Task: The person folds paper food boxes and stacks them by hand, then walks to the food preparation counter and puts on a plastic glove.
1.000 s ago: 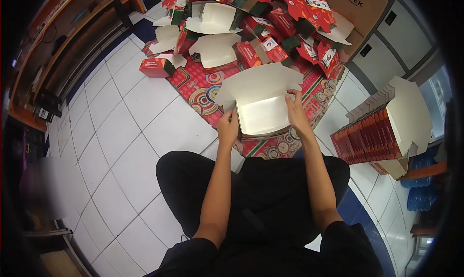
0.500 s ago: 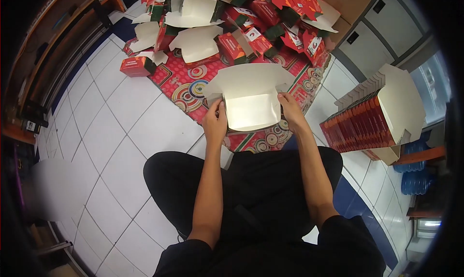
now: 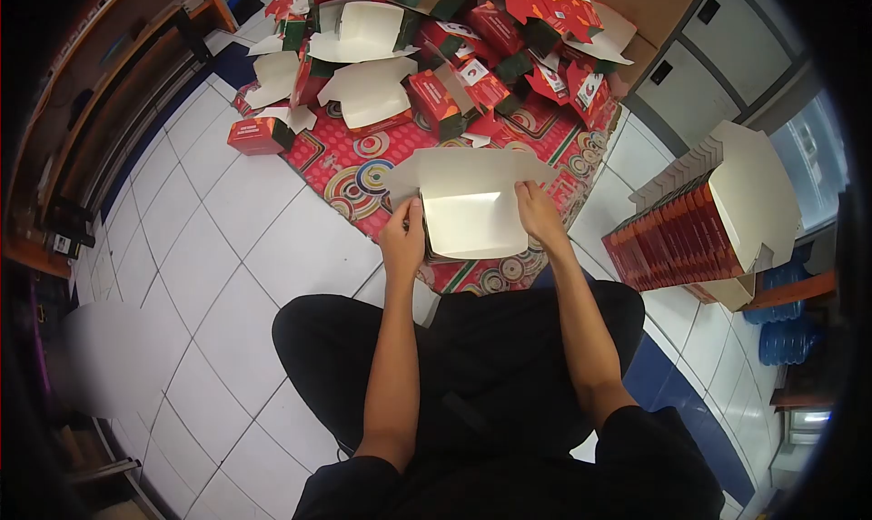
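Note:
In front of my crossed legs an opened cardboard box (image 3: 474,222) shows its plain white inside, with its wide lid flap standing up at the far side. My left hand (image 3: 402,232) grips the box's left wall, thumb near the top edge. At the right wall, my right hand (image 3: 542,214) has its fingers closed on the upper corner beside the lid flap. The box's outer faces are mostly hidden from me. Beneath it lies a red patterned mat (image 3: 350,179).
A heap of red and green boxes (image 3: 440,98), several with white flaps open, covers the mat's far part. To my right stands a stack of nested red boxes (image 3: 677,238). Grey cabinets (image 3: 704,75), a brown carton (image 3: 649,7) and blue water bottles (image 3: 786,341) are farther right.
The box's lid flap has tipped lower and farther back from me. My right hand has shifted slightly left along the wall. My left hand still holds its side.

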